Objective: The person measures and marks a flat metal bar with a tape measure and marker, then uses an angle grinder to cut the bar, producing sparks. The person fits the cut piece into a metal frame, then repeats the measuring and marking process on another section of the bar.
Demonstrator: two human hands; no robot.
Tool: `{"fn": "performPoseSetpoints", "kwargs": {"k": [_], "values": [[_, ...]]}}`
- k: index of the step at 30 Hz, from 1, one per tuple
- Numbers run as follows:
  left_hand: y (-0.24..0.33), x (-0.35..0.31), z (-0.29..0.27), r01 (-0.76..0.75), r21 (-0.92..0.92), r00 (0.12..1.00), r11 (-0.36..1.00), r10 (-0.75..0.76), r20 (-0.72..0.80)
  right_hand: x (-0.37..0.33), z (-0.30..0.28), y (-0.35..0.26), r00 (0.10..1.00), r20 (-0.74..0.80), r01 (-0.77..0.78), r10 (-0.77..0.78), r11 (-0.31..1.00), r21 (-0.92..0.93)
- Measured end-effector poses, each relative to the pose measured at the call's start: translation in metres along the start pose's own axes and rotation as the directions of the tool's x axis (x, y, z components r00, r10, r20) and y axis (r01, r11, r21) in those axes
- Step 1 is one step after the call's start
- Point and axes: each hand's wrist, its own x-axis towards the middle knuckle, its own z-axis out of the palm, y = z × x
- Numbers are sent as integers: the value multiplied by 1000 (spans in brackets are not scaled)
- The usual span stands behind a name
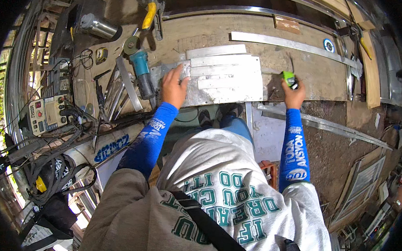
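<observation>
My left hand (175, 91) lies with its fingers stretched out at the left part of a grey metal plate (240, 94) on the workbench. Several short flat metal strips (218, 51) are laid side by side on and just behind this plate. To the right of the plate, my right hand (295, 95) grips a green and black tape measure (290, 79), its fingers wrapped round the case. A teal angle grinder (139, 65) rests just left of my left hand.
A long flat metal bar (293, 47) lies across the back right of the wooden bench (318, 79). Loose metal pieces (128, 84) and a yellow tape measure (101, 55) lie at left, near a welding machine (48, 114) with cables. A yellow-handled clamp (149, 16) stands at the back.
</observation>
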Motion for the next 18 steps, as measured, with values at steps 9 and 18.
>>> {"fn": "performPoseSetpoints", "kwargs": {"k": [9,18], "values": [[-46,-19,-2,-19,307,942,951,-86,324,61,-5,51,993,-119,-8,-27,959,-282],[100,-24,83,-406,-68,783,911,385,489,-18,-52,-42,978,31,198,-206,965,173]]}}
